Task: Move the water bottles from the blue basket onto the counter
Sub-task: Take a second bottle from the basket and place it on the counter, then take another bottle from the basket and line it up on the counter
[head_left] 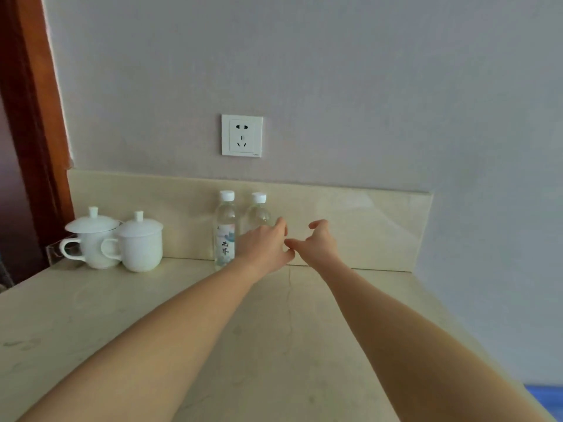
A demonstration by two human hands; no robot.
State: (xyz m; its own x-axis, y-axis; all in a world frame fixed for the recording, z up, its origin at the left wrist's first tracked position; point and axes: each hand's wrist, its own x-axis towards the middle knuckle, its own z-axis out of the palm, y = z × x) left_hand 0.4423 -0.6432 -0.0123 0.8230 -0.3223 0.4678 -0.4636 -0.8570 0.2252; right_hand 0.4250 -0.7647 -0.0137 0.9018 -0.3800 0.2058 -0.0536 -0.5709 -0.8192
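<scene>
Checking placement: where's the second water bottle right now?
Head view, centre: second water bottle stands at the backsplash, right of the labelled bottle, partly behind the left hand.

Two clear water bottles (225, 229) (white caps) upright — side by side on counter (91, 315).

Pale lilac wall (335, 86), white socket (242, 135), beige marble backsplash (365, 226), brown door frame (33, 117) left.
</scene>
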